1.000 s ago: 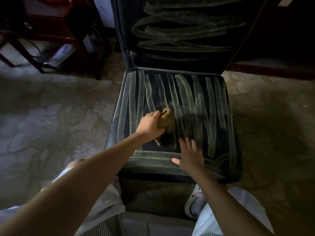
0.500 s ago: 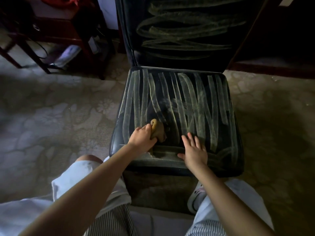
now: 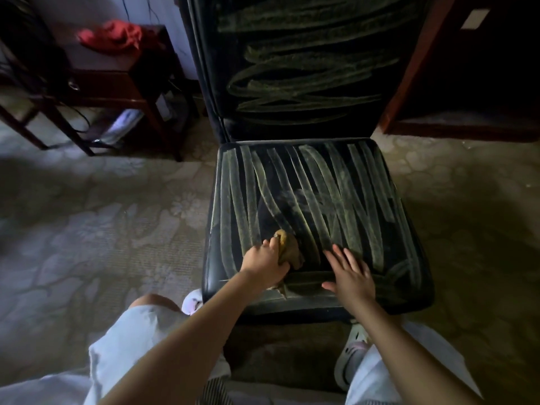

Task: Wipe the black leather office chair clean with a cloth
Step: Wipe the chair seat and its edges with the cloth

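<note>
Gripping the wadded cloth [image 3: 287,247] in curled fingers of the left hand [image 3: 264,266], front left of the chair [image 3: 321,200] seat. Bracing beside it with the right hand [image 3: 349,274] flat, fingers spread. Likely soft, light, compliant: best held bunched in the palm.

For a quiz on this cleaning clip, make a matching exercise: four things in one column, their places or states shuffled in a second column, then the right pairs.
1. cloth
2. right hand
3. red garment
4. backrest

A. on the side table
B. flat on the seat, fingers straight
C. upright, with sideways streaks
D. gripped by the left hand

Pairs: 1-D, 2-B, 3-A, 4-C
</note>
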The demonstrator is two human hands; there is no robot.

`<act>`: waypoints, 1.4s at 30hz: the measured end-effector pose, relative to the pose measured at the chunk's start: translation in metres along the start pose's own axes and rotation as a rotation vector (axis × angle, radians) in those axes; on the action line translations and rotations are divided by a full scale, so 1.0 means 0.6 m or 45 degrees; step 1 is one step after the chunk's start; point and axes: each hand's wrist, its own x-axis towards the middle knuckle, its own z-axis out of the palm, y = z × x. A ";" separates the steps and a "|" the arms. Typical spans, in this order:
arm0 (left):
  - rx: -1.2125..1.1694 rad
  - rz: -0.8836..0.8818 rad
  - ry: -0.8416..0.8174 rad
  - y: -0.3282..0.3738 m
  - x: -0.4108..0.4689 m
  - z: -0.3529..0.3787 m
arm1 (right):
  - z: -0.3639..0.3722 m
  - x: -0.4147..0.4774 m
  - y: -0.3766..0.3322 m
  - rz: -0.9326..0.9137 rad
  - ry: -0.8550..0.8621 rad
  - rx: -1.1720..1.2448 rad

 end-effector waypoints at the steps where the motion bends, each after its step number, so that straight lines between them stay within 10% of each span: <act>1: 0.007 0.000 -0.002 0.007 -0.001 0.007 | -0.002 0.001 0.005 0.000 -0.006 0.002; 13: -0.344 -0.049 0.032 0.065 -0.024 0.027 | -0.053 0.022 0.029 0.055 -0.014 -0.421; 17: -1.374 -0.222 0.056 0.057 -0.038 0.014 | -0.085 0.028 0.006 -0.011 -0.071 -0.559; 22: -1.869 -0.410 0.424 -0.020 -0.045 -0.010 | -0.102 0.047 -0.055 -0.209 -0.010 -0.258; 37: -2.422 -0.934 0.539 -0.290 0.052 -0.003 | -0.086 0.179 -0.266 -0.708 0.203 -0.185; 42: -2.527 -1.148 0.933 -0.321 0.118 -0.040 | -0.089 0.244 -0.322 -0.714 0.244 -0.095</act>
